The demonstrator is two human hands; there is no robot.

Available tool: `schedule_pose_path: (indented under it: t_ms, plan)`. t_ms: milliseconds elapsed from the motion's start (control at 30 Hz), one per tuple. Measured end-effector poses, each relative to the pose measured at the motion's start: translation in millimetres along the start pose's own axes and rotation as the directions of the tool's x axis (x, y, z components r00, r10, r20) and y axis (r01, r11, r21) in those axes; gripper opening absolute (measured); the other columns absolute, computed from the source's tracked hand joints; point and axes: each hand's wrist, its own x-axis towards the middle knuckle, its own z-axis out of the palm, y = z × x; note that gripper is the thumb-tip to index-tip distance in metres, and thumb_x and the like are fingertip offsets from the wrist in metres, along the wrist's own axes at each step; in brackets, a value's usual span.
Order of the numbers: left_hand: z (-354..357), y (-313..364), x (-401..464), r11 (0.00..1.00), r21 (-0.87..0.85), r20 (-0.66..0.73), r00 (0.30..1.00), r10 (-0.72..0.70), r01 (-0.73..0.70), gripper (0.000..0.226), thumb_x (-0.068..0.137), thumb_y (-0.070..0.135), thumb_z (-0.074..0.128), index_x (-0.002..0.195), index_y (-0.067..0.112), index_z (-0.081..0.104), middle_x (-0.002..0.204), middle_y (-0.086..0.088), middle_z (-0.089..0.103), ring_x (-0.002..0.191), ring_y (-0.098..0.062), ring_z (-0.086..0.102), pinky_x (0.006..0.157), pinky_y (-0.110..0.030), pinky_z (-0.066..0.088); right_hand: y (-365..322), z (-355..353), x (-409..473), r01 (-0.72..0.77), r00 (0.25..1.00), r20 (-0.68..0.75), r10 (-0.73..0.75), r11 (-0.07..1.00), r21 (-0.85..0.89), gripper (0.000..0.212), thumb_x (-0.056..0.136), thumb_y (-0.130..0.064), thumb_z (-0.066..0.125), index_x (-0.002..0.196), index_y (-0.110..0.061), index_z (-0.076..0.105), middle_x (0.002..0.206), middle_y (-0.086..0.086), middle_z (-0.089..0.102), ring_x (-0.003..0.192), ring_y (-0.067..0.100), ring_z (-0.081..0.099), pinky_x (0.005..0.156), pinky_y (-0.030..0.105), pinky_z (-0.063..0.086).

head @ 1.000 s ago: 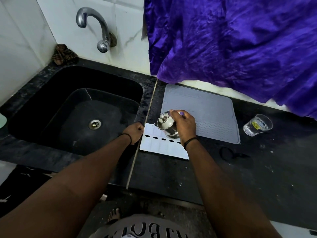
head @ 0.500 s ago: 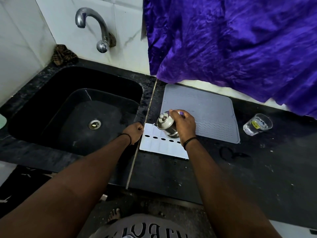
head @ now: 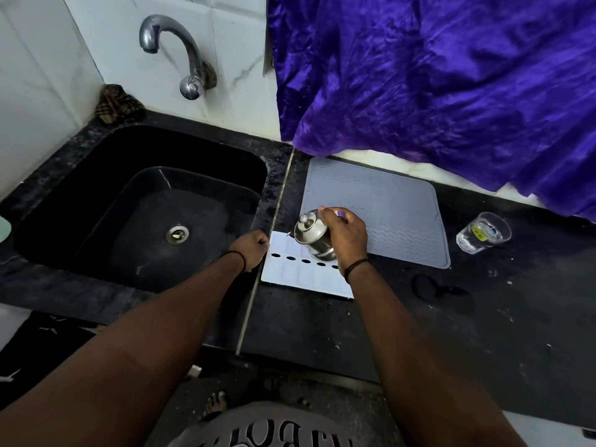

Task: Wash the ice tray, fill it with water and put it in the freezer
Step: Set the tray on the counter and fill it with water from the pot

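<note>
The right hand (head: 344, 235) covers the far side of the steel pot (head: 312, 235), and pot and wrist hide the ice tray's (head: 300, 275) right end. Whether water runs from the pot cannot be told. The left hand's (head: 251, 248) fingers curl out of sight at the tray's left edge. Right of the hand, the glass's (head: 482, 233) yellow label is too small to read.

The white rectangular plastic ice tray (head: 301, 275) lies flat on the black stone worktop (head: 419, 333), just right of the sink seam, its far edge touching the grey mat. A row of dark oval holes runs along its length. A tilted steel lidded pot (head: 312, 235) hangs over its far side.
</note>
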Motion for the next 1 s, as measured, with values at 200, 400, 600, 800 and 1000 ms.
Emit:
schedule_pose_path:
  t_ms: [200, 400, 600, 800, 1000]
  plan:
    - [0.6, -1.5, -0.1, 1.000, -0.017, -0.004, 1.000, -0.020, 0.020, 0.010, 0.092, 0.020, 0.051, 0.083, 0.018, 0.055, 0.081, -0.006, 0.057, 0.068, -0.023, 0.053, 0.058, -0.026, 0.041, -3.1, 0.2, -3.2, 0.003, 1.000, 0.001, -0.003, 1.000, -0.004, 0.024, 0.064, -0.055, 0.070, 0.076, -0.035, 0.073, 0.073, -0.011, 0.073, 0.073, 0.011, 0.069, 0.064, 0.026, 0.055]
    - [0.7, -1.5, -1.0, 0.999, -0.023, 0.009, 1.000, -0.024, 0.024, 0.011, 0.091, 0.019, 0.050, 0.087, 0.014, 0.059, 0.079, -0.011, 0.062, 0.062, -0.024, 0.053, 0.055, -0.029, 0.046, -2.8, -2.9, -3.9, -0.025, 1.000, 0.000, 0.025, 0.998, 0.049, 0.017, 0.071, -0.045, 0.074, 0.074, -0.028, 0.073, 0.074, -0.007, 0.074, 0.066, 0.006, 0.068, 0.055, 0.021, 0.051]
    - [-2.2, -1.4, -4.4, 0.993, -0.096, 0.025, 0.997, -0.067, 0.069, 0.011, 0.090, 0.019, 0.050, 0.083, 0.016, 0.058, 0.068, -0.002, 0.053, 0.057, -0.018, 0.052, 0.042, -0.028, 0.047, 0.7, -13.4, -7.4, -0.107, 0.994, 0.039, 0.102, 0.984, 0.145, 0.014, 0.081, -0.030, 0.074, 0.077, -0.017, 0.072, 0.083, 0.004, 0.074, 0.077, 0.019, 0.067, 0.069, 0.031, 0.055]
    - [-4.8, -5.9, -12.2, 0.990, -0.112, 0.079, 0.994, -0.074, 0.082, 0.014, 0.092, 0.021, 0.051, 0.080, 0.015, 0.056, 0.073, -0.009, 0.058, 0.057, -0.018, 0.054, 0.038, -0.023, 0.043, 8.2, -21.8, -19.2, -0.120, 0.991, 0.068, 0.112, 0.985, 0.122, 0.013, 0.083, -0.026, 0.074, 0.075, -0.016, 0.069, 0.081, 0.004, 0.071, 0.073, 0.017, 0.064, 0.068, 0.028, 0.052]
    - [-2.6, -11.4, -20.9, 0.993, -0.093, 0.082, 0.994, -0.067, 0.074, 0.021, 0.091, 0.022, 0.055, 0.070, 0.019, 0.054, 0.067, -0.006, 0.056, 0.055, -0.017, 0.053, 0.040, -0.023, 0.044, 18.3, -20.4, -26.6, -0.101, 0.993, 0.068, 0.096, 0.992, 0.071, 0.015, 0.079, -0.028, 0.076, 0.070, -0.018, 0.070, 0.079, 0.003, 0.073, 0.074, 0.019, 0.066, 0.069, 0.030, 0.054]
